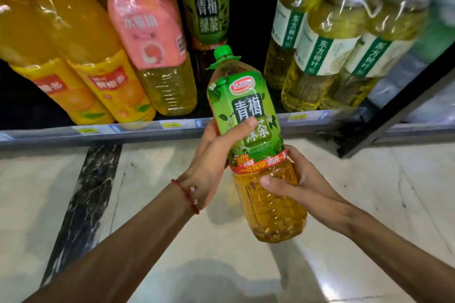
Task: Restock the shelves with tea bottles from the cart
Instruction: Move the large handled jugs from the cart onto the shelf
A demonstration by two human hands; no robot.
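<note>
A large green-labelled tea bottle (248,110) with a green cap and amber tea is held in front of the bottom shelf (152,128), tilted slightly with its cap toward the shelf. My left hand (216,155) grips its label from the left, thumb across the front. My right hand (300,179) grips the clear lower part from the right. A matching green tea bottle (205,5) stands deep on the shelf, directly behind the held one's cap. The cart is not in view.
Orange juice bottles (81,56) and a pink-labelled bottle (150,32) fill the shelf's left. Yellow tea bottles with white-green labels (327,51) stand to the right. A dark gap lies around the far green bottle. A black shelf upright (394,106) slants at right. Pale marble floor (172,204) lies below.
</note>
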